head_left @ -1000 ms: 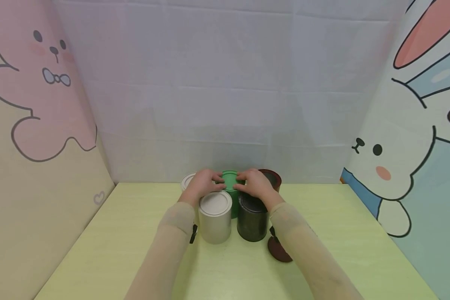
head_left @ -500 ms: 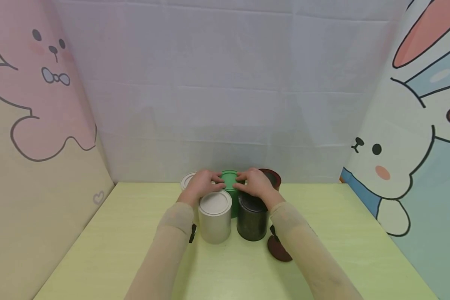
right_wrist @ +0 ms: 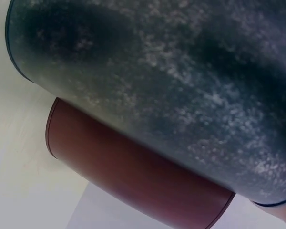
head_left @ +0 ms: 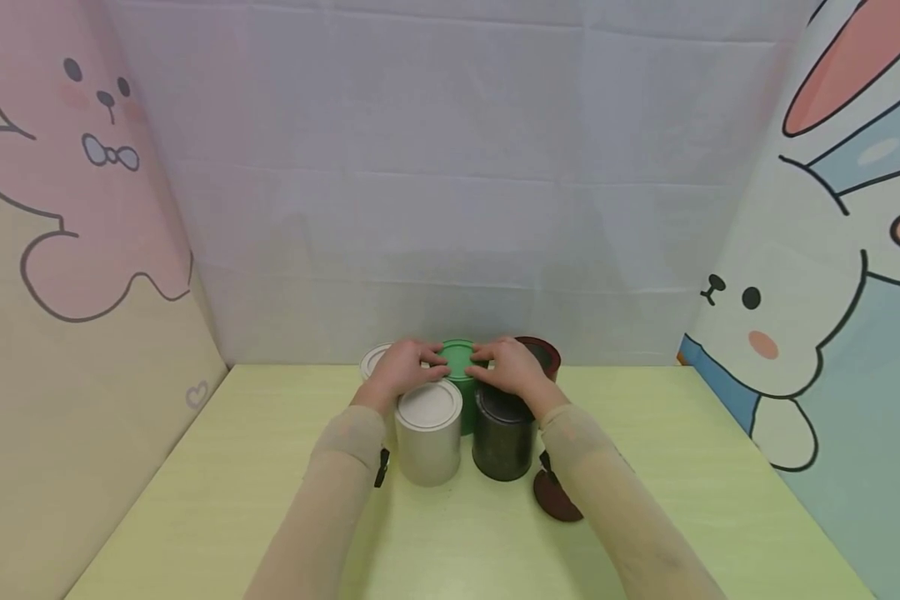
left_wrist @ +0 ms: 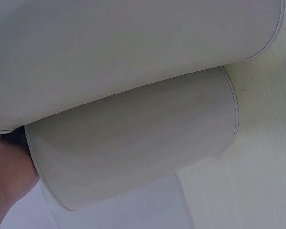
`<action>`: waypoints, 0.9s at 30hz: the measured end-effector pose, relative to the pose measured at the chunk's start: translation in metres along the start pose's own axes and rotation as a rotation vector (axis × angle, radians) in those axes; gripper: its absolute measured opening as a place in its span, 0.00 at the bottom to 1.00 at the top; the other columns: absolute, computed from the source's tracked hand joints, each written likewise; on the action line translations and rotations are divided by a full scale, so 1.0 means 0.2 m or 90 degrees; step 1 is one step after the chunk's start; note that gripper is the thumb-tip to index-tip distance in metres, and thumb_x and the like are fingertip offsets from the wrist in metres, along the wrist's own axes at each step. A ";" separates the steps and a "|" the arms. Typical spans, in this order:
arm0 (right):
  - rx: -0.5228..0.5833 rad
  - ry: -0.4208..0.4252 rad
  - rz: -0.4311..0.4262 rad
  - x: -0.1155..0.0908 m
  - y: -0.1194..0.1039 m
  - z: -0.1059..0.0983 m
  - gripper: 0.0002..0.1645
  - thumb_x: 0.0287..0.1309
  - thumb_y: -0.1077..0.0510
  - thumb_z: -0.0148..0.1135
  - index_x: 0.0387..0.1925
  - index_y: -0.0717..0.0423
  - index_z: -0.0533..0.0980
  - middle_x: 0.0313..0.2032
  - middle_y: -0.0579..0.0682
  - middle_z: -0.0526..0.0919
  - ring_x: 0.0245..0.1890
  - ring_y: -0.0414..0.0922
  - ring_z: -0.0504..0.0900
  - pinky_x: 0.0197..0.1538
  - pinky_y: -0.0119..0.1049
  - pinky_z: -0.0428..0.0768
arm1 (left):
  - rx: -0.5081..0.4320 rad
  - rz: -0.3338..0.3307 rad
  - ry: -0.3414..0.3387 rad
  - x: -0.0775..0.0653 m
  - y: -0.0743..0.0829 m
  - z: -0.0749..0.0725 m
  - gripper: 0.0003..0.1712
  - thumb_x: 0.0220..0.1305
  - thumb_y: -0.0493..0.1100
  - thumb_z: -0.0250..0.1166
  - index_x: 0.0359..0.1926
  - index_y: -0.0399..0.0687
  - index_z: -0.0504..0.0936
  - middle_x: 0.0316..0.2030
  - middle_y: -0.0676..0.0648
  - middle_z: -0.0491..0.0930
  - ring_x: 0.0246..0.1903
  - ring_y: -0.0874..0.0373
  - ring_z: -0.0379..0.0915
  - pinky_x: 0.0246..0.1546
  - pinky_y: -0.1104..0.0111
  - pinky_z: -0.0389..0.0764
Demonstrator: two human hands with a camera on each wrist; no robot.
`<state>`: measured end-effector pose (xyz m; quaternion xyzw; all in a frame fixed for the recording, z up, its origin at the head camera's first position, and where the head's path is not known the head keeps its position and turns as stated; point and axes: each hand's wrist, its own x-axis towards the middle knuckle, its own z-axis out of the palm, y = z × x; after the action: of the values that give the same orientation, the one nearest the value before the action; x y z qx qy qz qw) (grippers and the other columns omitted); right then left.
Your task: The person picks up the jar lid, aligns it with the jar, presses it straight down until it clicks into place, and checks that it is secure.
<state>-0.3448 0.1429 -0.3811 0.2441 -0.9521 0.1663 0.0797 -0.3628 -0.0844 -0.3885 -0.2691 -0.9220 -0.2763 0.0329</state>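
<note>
A green lidded canister (head_left: 459, 357) stands in the middle of a cluster of canisters at the back of the table. My left hand (head_left: 405, 367) holds its left rim with fingers and thumb; my right hand (head_left: 516, 367) does the same on the right. A white canister (head_left: 429, 442) stands below my left hand, and a black canister (head_left: 502, 446) below my right. Behind the left hand is a second white canister (left_wrist: 133, 143). A dark red canister (right_wrist: 133, 164) stands behind the right hand. The fingertips are hidden in both wrist views.
A dark red-brown disc (head_left: 555, 497) lies flat on the pale yellow-green table (head_left: 450, 550), partly covered by my right sleeve (head_left: 600, 475). A white cloth wall (head_left: 450, 208) rises directly behind the canisters. Printed panels (head_left: 832, 333) flank the table.
Both hands keep their place on the green canister. Only a very slight shift of the whole head view shows.
</note>
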 end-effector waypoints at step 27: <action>0.087 0.136 -0.102 -0.17 0.09 -0.04 0.22 0.62 0.55 0.68 0.56 0.60 0.81 0.49 0.55 0.85 0.52 0.55 0.79 0.60 0.54 0.72 | -0.020 0.100 0.085 -0.07 0.13 -0.02 0.20 0.67 0.47 0.66 0.56 0.41 0.83 0.56 0.40 0.79 0.60 0.43 0.70 0.65 0.52 0.67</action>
<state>-0.3238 0.1751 -0.3872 0.3049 -0.9022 0.2487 0.1769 -0.3385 -0.0751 -0.3754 -0.3221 -0.8895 -0.3043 0.1115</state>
